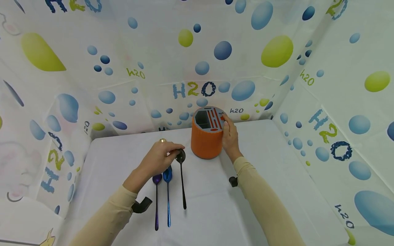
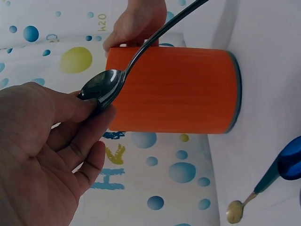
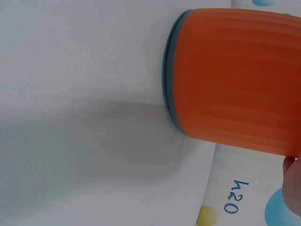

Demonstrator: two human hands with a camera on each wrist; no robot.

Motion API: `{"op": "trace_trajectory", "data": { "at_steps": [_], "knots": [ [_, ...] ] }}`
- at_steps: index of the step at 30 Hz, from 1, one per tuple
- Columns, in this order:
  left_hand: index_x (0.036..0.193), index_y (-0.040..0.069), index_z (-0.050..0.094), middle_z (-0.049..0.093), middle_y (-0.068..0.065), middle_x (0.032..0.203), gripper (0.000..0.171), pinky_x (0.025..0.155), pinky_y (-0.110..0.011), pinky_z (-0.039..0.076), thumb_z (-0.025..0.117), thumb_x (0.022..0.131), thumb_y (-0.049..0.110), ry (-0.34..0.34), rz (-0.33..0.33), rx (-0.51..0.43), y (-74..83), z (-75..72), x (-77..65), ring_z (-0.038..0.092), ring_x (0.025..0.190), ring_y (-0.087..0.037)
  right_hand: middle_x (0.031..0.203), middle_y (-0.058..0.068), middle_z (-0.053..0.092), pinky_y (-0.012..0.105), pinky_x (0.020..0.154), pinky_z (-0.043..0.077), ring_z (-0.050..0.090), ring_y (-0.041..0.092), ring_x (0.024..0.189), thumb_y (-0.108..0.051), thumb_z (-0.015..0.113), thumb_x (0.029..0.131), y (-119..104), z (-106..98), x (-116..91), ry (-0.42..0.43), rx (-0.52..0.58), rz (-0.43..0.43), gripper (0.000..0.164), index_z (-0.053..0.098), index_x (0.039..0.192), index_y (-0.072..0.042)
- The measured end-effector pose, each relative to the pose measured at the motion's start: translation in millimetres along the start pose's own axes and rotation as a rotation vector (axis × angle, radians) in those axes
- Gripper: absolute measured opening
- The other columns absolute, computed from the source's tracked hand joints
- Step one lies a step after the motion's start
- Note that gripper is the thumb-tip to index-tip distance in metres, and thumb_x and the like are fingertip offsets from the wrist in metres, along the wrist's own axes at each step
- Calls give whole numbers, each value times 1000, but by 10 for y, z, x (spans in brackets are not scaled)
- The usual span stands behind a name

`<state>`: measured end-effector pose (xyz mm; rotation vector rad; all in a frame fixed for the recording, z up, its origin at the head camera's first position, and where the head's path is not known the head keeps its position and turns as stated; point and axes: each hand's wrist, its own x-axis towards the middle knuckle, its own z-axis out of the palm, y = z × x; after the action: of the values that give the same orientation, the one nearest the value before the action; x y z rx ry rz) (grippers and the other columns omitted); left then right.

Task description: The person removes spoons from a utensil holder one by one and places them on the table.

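I had the left hand point(image 1: 160, 155) pinching the dark spoon point(image 1: 182, 158) by its bowl, handle pointing nearward. My right hand point(image 1: 230, 137) gripped the orange holder point(image 1: 206, 145) at its right rim

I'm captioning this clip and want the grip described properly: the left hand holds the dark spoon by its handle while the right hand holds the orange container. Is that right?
Not quite: the left hand pinches the dark spoon by its bowl, not its handle, as the left wrist view shows. The right hand does hold the orange container.
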<state>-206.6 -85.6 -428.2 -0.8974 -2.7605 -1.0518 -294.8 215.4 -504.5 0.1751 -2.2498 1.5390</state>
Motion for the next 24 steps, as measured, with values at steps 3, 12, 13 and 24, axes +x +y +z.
{"op": "trace_trajectory", "data": {
  "at_steps": [3, 12, 13, 24],
  "knots": [
    [123, 13, 77, 80, 0, 111, 26, 77, -30, 59, 64, 102, 7, -6, -13, -5, -68, 45, -30, 65, 89, -13, 163, 1, 46, 46, 123, 35, 47, 22, 146, -29, 32, 114, 8, 1, 1, 2, -3, -3, 47, 47, 157, -19],
    [121, 12, 78, 79, -3, 112, 26, 77, -31, 59, 64, 100, 4, -62, -69, -21, -235, 137, -111, 67, 86, -12, 162, 2, 47, 46, 123, 35, 47, 23, 146, -26, 32, 113, 4, -5, 6, 7, -4, -13, 46, 47, 156, -18],
    [121, 11, 78, 79, -3, 112, 26, 79, -34, 60, 64, 100, 5, -63, -70, -21, -241, 145, -117, 69, 89, -13, 163, 1, 46, 46, 124, 34, 47, 22, 146, -26, 32, 113, 5, -7, 7, 7, -4, -12, 47, 47, 157, -18],
    [118, 7, 79, 79, -8, 113, 24, 74, -28, 57, 65, 98, 4, -115, -133, -61, -424, 309, -164, 62, 77, -10, 163, 0, 46, 44, 124, 34, 47, 22, 146, -26, 32, 114, 10, -4, 11, -8, 10, -11, 46, 46, 157, -17]
  ]
}}
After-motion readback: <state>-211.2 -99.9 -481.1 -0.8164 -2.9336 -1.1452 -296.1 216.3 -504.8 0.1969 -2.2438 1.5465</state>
